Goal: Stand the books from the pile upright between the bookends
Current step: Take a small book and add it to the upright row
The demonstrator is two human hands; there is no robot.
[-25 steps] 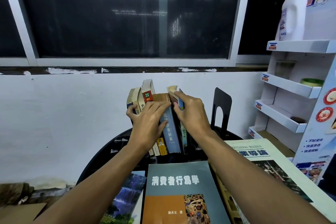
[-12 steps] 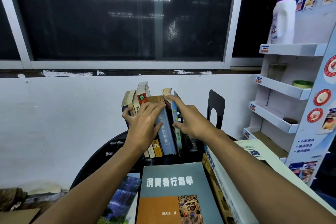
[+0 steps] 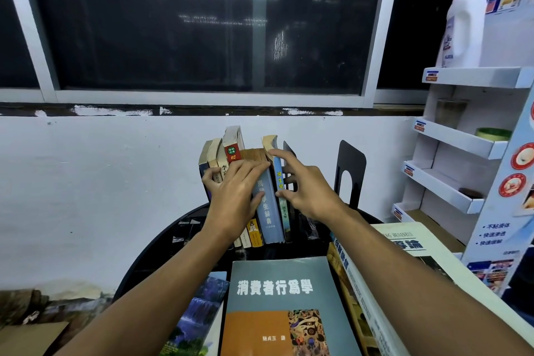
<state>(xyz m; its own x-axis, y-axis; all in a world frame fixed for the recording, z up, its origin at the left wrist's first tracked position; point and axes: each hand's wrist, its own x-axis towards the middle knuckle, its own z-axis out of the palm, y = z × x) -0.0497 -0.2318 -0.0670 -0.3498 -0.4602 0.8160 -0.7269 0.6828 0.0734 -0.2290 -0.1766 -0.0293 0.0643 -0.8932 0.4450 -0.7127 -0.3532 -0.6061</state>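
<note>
Several books stand upright in a row (image 3: 267,211) at the back of a round black table (image 3: 161,251). My left hand (image 3: 234,193) lies across their spines, thumb hooked round the left end. My right hand (image 3: 306,188) has its fingers spread, with index tip and thumb touching a thin blue book (image 3: 279,179) at the row's right end. A black bookend (image 3: 351,170) stands a gap to the right; the left one is hidden. The pile lies near me: a grey and orange book (image 3: 277,298), a waterfall-cover book (image 3: 196,315) and a large white book (image 3: 404,243).
A white display shelf (image 3: 462,141) stands at the right, with a white bottle (image 3: 462,29) on its top tier. A white wall and dark window are close behind the table. Cardboard (image 3: 26,338) lies at the lower left.
My right hand has loosened from a closed grip over the row's right end to spread fingers. My left hand stays on the spines. The view has shifted slightly.
</note>
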